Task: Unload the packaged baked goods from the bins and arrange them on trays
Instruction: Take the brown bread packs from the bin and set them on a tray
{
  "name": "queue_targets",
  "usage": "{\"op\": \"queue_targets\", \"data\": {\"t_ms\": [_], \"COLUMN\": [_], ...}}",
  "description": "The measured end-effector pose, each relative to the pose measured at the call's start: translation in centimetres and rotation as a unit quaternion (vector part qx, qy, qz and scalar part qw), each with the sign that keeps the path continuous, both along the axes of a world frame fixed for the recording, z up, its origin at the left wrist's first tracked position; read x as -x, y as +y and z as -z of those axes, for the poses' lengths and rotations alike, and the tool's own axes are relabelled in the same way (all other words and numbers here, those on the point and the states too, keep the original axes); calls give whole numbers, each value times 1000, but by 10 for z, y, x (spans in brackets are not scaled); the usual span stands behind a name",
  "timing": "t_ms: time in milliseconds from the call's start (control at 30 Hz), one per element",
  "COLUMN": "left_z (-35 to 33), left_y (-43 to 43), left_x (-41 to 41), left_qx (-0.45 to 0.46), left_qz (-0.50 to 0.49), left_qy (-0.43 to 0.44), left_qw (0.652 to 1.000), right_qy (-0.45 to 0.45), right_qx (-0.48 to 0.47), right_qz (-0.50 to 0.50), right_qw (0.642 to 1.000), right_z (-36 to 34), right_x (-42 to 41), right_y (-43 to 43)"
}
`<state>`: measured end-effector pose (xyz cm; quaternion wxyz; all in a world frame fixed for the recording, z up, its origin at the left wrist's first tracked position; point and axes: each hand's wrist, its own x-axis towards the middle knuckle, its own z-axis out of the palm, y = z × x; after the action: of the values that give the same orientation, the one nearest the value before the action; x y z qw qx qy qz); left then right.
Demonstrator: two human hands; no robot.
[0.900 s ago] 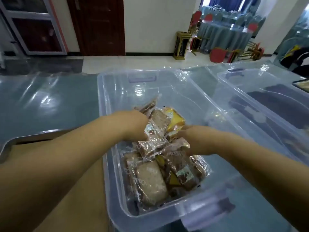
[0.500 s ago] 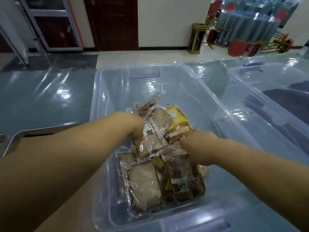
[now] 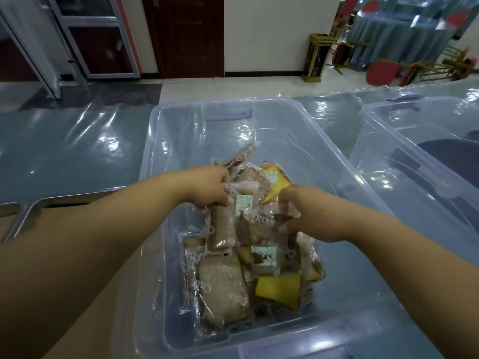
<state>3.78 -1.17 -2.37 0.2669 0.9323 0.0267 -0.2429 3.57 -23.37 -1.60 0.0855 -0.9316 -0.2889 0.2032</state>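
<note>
A clear plastic bin (image 3: 166, 141) stands in front of me with a pile of wrapped baked goods (image 3: 228, 283) inside, brown slices and yellow cakes in see-through wrappers. My left hand (image 3: 210, 187) reaches into the bin and grips a brown wrapped slice (image 3: 223, 226) by its upper end. My right hand (image 3: 300, 211) grips a bunch of wrapped packs (image 3: 261, 221) in the middle of the pile, beside a yellow cake (image 3: 277, 185). A metal tray (image 3: 28, 211) lies at the left, mostly hidden by my left arm.
A second clear bin (image 3: 388, 125) stands to the right, touching the first. The table (image 3: 64, 151) is covered in shiny plastic sheet. Beyond it are a tiled floor, a dark door, a bin stand (image 3: 315, 58) and red chairs.
Both hands have closed on packs and lifted them a little out of the pile. The camera has moved closer and lower over the bin.
</note>
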Motion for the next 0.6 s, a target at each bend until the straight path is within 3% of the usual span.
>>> {"op": "queue_targets", "data": {"t_ms": [233, 467, 533, 600], "left_z": [-18, -37, -40, -40], "left_y": [-5, 9, 15, 17], "left_x": [20, 36, 37, 37], "left_qx": [165, 256, 248, 165], "left_qz": [1, 13, -6, -21], "left_qy": [28, 12, -32, -80], "left_qw": [986, 967, 968, 983], "right_qy": [-3, 22, 39, 52], "right_qx": [-167, -277, -340, -402], "right_qz": [27, 60, 78, 102], "right_qw": [986, 959, 936, 908], "right_z": [-2, -10, -15, -22], "right_x": [-1, 5, 5, 5], "right_y": [3, 8, 5, 2]}}
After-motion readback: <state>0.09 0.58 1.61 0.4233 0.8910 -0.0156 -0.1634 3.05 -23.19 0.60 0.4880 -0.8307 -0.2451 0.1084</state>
